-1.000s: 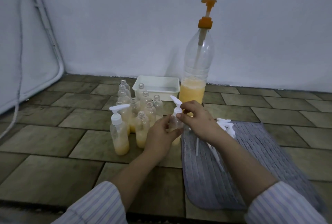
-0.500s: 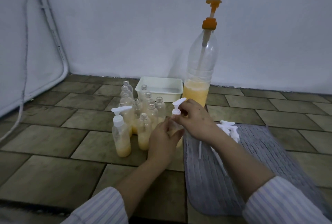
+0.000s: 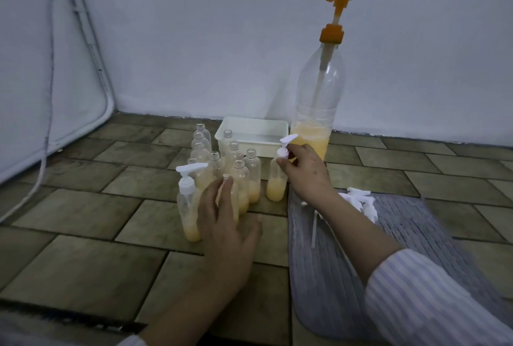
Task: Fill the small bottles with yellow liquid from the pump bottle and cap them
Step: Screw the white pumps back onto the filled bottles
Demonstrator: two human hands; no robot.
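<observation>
A tall clear pump bottle (image 3: 316, 112) with an orange pump head stands at the back, yellow liquid in its bottom. My right hand (image 3: 304, 171) pinches the white pump cap on a small part-filled bottle (image 3: 276, 182) standing on the tiles. My left hand (image 3: 224, 218) hovers with spread fingers in front of a cluster of several small uncapped bottles (image 3: 244, 179), touching or nearly touching one. A capped small bottle (image 3: 188, 207) stands at the cluster's left front. Loose white pump caps (image 3: 359, 198) lie on the grey mat (image 3: 402, 234).
A white rectangular tub (image 3: 254, 134) sits behind the small bottles, left of the pump bottle. A white wall rises close behind. A white cable and frame (image 3: 44, 151) run down the left side. Brown tiles cover the floor.
My left hand has let go of the small bottle and moved left toward the cluster. My right hand still holds the cap on that bottle, which now stands on the floor.
</observation>
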